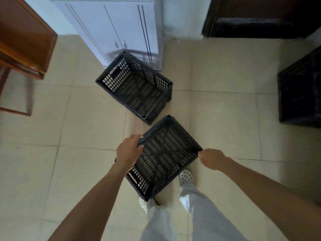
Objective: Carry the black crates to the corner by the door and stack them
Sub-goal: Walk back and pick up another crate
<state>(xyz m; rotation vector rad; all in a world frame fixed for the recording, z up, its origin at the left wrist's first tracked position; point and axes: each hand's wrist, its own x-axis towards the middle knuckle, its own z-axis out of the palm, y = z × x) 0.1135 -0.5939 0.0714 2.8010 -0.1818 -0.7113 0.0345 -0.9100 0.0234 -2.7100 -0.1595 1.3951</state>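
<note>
Both bare arms reach forward and down. The left hand (129, 150) is bent at the wrist and its fingers curl over the long left edge of a black plastic crate with holes in its sides and bottom (165, 153). The right hand (211, 159) comes in from the right side, and its curled fingers pinch the far right corner of the same crate. So both hands are holding this crate tight.

The crate is open side up. Its long way runs from the person's feet out and a bit to the right, so one corner points ahead. The short end with the handle slot is the end nearest the person. The crate sits between the two hands and covers part of the white shoes with dots (186, 176). The light grey trousers (173, 223) show below it.

A second black plastic crate (135, 87) stands open side up on the pale tiled floor (78, 119), right in front of a white metal cabinet (111, 26). Its near corner is just beside the far corner of the held crate. A third dark crate (300, 94) stands at the right edge, well apart. A brown wooden table (22, 37) is on the left. A dark door (260, 16) is at the top right.
</note>
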